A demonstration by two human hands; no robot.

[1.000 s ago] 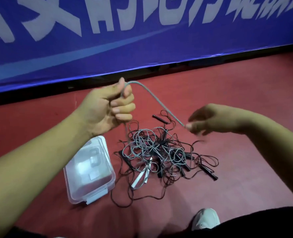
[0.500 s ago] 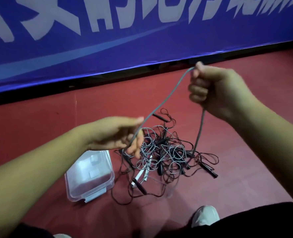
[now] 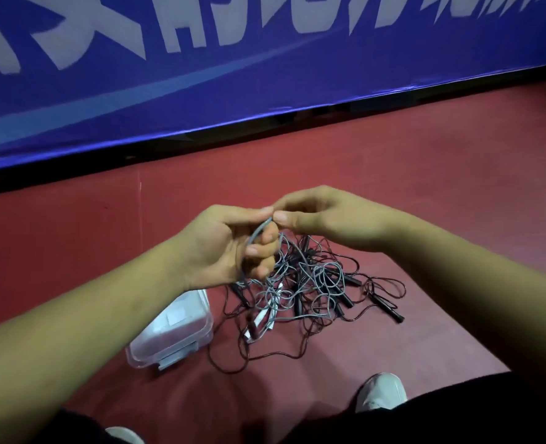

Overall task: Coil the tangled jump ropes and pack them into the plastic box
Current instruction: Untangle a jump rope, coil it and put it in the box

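Left hand (image 3: pixel 223 248): fingers curled round a loop of thin grey jump rope (image 3: pixel 256 232), held up over the pile. Right hand (image 3: pixel 326 219): thumb and forefinger pinch the same rope at the top of the loop, tips touching the left hand's fingertips. The rope's tail drops from the left hand into the pile and looks threaded through it.

On the floor, nearest first: white shoe (image 3: pixel 381 392) by a dark trouser leg (image 3: pixel 457 411). Then the clear rectangular plastic box (image 3: pixel 175 334), just left of the pile. Lid looks on, grey latch (image 3: pixel 177 360) at the near end. No rope inside that I can see. Then the tangled heap of grey and dark jump ropes with black stick handles (image 3: pixel 310 283), on red floor (image 3: pixel 457 187), under the hands. Behind: blue banner with white lettering (image 3: pixel 265 75).

Step, my read: early. Coiling the first rope, loops gathered in the left hand. Nothing packed.

Next: right hand slides down the rope, frees another length and lays it in the left hand as the next loop. Pull gently, don't yank: the tail crosses other ropes and could drag the heap or tighten a knot. Lid must come off before packing.
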